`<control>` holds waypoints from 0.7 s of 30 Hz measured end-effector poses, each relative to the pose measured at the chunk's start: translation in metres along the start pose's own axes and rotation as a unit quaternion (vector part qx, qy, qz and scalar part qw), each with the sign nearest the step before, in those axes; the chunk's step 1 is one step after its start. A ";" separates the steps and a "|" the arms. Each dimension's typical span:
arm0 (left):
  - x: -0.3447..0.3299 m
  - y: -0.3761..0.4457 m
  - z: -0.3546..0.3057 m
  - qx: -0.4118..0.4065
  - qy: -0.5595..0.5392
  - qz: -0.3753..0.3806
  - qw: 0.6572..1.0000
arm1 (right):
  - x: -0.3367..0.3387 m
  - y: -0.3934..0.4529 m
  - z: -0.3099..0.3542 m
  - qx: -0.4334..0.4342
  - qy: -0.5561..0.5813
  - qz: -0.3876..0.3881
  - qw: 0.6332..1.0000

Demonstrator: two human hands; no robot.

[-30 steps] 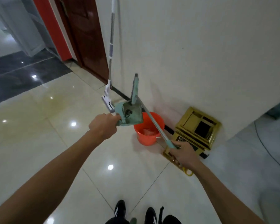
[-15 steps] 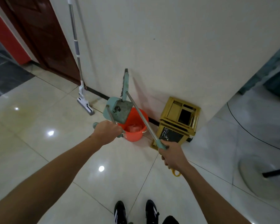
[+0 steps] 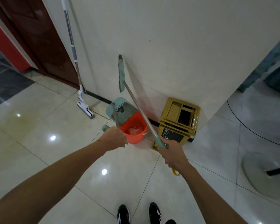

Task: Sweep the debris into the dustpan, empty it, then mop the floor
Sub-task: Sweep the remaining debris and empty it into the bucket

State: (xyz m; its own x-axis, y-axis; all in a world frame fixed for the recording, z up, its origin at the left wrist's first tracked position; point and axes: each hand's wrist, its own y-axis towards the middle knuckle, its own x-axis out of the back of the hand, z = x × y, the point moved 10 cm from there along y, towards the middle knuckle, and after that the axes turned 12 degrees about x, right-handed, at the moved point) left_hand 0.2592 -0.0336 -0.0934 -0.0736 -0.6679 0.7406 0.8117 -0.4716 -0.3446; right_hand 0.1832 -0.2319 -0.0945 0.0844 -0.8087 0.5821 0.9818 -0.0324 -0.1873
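Dustpan (image 3: pixel 122 110), gripped by left hand (image 3: pixel 115 138), tips over bucket (image 3: pixel 133 131) just ahead: emptying step. Right hand (image 3: pixel 172 153) grips broom (image 3: pixel 137 102). Next, likely: fetch mop (image 3: pixel 80 88).

The dustpan (image 3: pixel 120 110) and broom head (image 3: pixel 121 73) are teal, the bucket (image 3: pixel 134 131) orange. The bin (image 3: pixel 179 122) is gold with a black marbled panel. The door (image 3: pixel 39 38) is dark brown; the floor tiles (image 3: pixel 47 151) are glossy cream.
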 end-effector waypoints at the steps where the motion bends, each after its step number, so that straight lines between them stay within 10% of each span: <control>1: 0.000 0.000 -0.005 -0.010 -0.001 0.007 1.000 | 0.002 0.003 0.001 0.007 -0.003 -0.002 1.000; 21: 0.026 0.009 -0.064 -0.097 0.022 0.044 0.994 | -0.008 -0.010 -0.035 0.026 -0.129 0.050 0.990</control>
State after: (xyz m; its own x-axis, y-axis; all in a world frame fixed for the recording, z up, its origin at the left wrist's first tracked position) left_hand 0.2277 -0.0917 -0.1142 -0.0361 -0.7334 0.6788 0.6897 -0.5099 -0.5142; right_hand 0.1669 -0.2460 -0.1248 0.2156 -0.6295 0.7465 0.9732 0.0759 -0.2171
